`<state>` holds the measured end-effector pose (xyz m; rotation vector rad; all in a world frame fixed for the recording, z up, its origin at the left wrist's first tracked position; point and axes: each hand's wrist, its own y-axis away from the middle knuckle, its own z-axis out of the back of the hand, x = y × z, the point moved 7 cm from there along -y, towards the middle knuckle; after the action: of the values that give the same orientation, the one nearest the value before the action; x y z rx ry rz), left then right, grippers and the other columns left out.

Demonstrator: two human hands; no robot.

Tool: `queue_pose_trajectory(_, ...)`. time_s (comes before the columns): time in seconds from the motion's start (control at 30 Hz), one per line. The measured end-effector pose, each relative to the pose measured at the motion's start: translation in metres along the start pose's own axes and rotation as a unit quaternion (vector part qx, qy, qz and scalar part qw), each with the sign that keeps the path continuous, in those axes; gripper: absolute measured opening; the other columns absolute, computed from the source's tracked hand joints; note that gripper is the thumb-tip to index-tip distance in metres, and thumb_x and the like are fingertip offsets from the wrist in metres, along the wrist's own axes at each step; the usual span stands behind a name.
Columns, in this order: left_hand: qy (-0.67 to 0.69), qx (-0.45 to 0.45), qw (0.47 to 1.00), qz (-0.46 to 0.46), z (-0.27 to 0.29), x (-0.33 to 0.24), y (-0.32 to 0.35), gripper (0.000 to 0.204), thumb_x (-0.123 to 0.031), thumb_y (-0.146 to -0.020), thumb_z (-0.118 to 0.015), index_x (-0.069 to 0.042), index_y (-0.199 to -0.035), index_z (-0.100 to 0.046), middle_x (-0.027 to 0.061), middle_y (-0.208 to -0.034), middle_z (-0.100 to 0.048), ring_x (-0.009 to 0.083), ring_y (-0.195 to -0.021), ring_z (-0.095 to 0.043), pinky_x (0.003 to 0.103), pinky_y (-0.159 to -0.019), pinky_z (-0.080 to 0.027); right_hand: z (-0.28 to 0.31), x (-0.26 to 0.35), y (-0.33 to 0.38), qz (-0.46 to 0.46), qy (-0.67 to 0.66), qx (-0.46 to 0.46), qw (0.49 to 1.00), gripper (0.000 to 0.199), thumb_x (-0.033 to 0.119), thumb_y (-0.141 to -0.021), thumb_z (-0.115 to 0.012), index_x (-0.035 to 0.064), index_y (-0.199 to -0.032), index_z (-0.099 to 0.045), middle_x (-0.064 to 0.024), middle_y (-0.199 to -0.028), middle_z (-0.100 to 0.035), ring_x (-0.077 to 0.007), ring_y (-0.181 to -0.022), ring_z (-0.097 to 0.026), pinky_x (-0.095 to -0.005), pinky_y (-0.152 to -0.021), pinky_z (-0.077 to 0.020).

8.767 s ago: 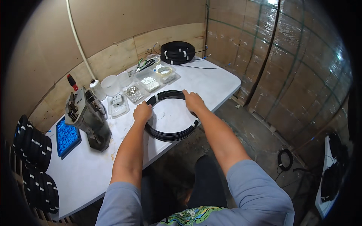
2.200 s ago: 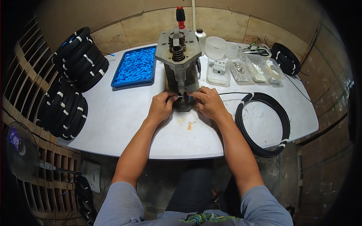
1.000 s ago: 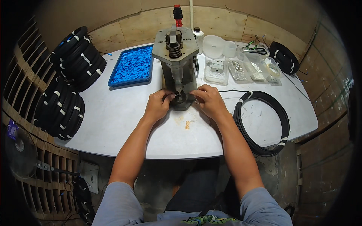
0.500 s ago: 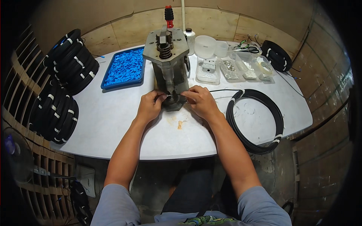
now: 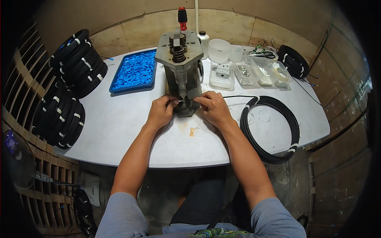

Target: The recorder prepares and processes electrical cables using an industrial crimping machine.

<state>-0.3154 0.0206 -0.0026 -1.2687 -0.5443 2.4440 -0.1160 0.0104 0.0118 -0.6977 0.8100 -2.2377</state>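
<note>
A grey metal hand press (image 5: pixel 180 81) stands in the middle of the table, its lower jaw between my hands. My left hand (image 5: pixel 162 111) is at the left of the jaw, thumb and forefinger pinched on a small silvery piece whose exact kind is too small to tell. On the other side, my right hand (image 5: pixel 215 109) is closed with its fingertips at the jaw. A black cable (image 5: pixel 240 96) runs from behind that hand to the cable coil (image 5: pixel 293 123) on the right, which is bound with white tape. My right fingers appear to grip the cable's end; the tip is hidden.
A blue tray (image 5: pixel 112 88) of small blue pieces lies left of the press. Taped black coils (image 5: pixel 81 65) are stacked at the far left. Clear boxes (image 5: pixel 246 79) of metal parts, plastic tubs (image 5: pixel 219 49) and a white bottle (image 5: pixel 203 41) stand behind on the right. A red-and-black lever (image 5: pixel 182 18) rises above the press.
The whole view has shifted slightly to the right. Both hands keep their places at the press jaw, with only slight finger movement.
</note>
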Motion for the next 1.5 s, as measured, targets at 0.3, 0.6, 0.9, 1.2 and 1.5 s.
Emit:
queue_pose_trajectory(0.3,0.004,0.000,1.000,0.010,-0.0001,0.0026,0.0002,0.015,-0.010,-0.088,-0.063,0.001,-0.095,-0.070,0.0180,-0.083,-0.070,0.0303,-0.074,-0.068,0.036,-0.070,-0.052,-0.0031,-0.0016,0.0004,-0.003,0.001,0.011,1.000,0.035,0.000,-0.069,-0.069,0.0151,-0.100,-0.075,-0.0034,-0.089,-0.065,-0.0231,-0.088,-0.062,-0.0358,-0.076,-0.0443)
queue_pose_trajectory(0.6,0.000,0.000,1.000,0.007,0.0002,0.0020,0.0001,0.015,-0.011,-0.088,-0.063,0.001,-0.095,-0.071,0.0181,-0.083,-0.070,0.0307,-0.074,-0.068,0.037,-0.069,-0.052,-0.0015,-0.0005,0.0008,-0.003,-0.005,0.003,1.000,0.037,-0.001,-0.066,-0.068,0.0153,-0.099,-0.076,-0.0043,-0.089,-0.066,-0.0231,-0.086,-0.062,-0.0356,-0.075,-0.0456)
queue_pose_trajectory(0.9,-0.012,0.001,1.000,0.003,-0.0005,0.0044,-0.0001,0.015,-0.009,-0.089,-0.063,0.002,-0.097,-0.070,0.0139,-0.079,-0.071,0.0207,-0.071,-0.067,0.032,-0.068,-0.052,-0.0024,-0.0008,0.0011,0.001,-0.002,0.010,1.000,0.039,-0.003,-0.068,-0.068,0.0157,-0.101,-0.074,-0.0039,-0.090,-0.065,-0.0240,-0.085,-0.062,-0.0358,-0.076,-0.0461)
queue_pose_trajectory(1.2,-0.010,-0.004,1.000,0.005,-0.0012,0.0062,0.0008,0.015,-0.009,-0.089,-0.064,0.003,-0.097,-0.069,0.0134,-0.078,-0.071,0.0192,-0.070,-0.067,0.031,-0.067,-0.052,-0.0034,-0.0011,0.0026,0.002,0.000,0.008,1.000,0.039,-0.002,-0.068,-0.068,0.0163,-0.102,-0.074,-0.0036,-0.090,-0.065,-0.0238,-0.085,-0.062,-0.0356,-0.076,-0.0462)
queue_pose_trajectory(1.5,-0.002,-0.010,1.000,-0.007,0.0003,0.0019,0.0009,0.015,-0.008,-0.089,-0.065,0.003,-0.097,-0.069,0.0120,-0.077,-0.070,0.0167,-0.067,-0.065,0.030,-0.064,-0.051,-0.0024,-0.0008,0.0015,-0.003,0.003,0.008,1.000,0.040,0.000,-0.065,-0.068,0.0157,-0.100,-0.075,-0.0035,-0.089,-0.065,-0.0225,-0.087,-0.062,-0.0354,-0.076,-0.0457)
